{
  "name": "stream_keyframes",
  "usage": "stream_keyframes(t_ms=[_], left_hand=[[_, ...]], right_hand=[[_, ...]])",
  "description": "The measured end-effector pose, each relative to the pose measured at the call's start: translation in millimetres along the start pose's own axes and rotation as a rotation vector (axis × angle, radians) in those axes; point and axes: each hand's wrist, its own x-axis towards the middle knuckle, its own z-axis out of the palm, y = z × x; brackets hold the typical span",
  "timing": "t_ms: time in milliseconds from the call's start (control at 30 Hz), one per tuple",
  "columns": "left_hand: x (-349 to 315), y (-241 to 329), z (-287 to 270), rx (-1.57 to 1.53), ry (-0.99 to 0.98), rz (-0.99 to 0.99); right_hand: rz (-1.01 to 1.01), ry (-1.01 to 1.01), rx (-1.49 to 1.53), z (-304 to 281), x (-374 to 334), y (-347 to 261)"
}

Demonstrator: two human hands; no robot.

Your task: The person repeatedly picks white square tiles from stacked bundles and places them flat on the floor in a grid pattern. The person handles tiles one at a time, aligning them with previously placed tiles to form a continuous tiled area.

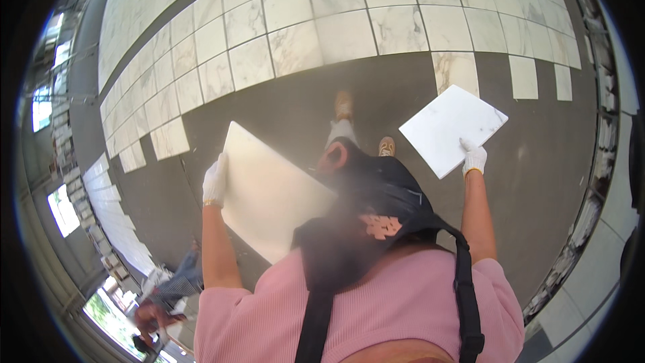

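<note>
My left hand (215, 180), in a white glove, grips the left edge of a large cream stone tile (269, 185). That tile is tilted close to my body, and its lower right part is hidden behind my dark apron (376, 188). Out to the right, my gloved right hand (474, 157) holds a smaller white marble tile (450, 126) by its lower right edge. The thumb lies on its face; the other fingers are mostly hidden. Both tiles are off the floor and apart from each other.
Rows of veined marble tiles (336, 30) lie on the grey floor (295, 104) ahead, with a few single ones (524, 77) jutting toward me. More pale tiles (111, 205) lie at the left. Another person (168, 296) bends over at the lower left. Stacked slabs (584, 222) line the right side.
</note>
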Motion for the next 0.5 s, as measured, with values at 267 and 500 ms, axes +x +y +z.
stream_keyframes(t_ms=[267,500], left_hand=[[98.7,36.5,-0.6,0.128,-0.189,-0.033],[117.6,11.8,13.0,0.417,-0.200,-0.084]], right_hand=[[0.058,0.062,0.146,107.8,50.6,24.0],[0.233,0.117,0.386,208.6,118.4,47.3]])
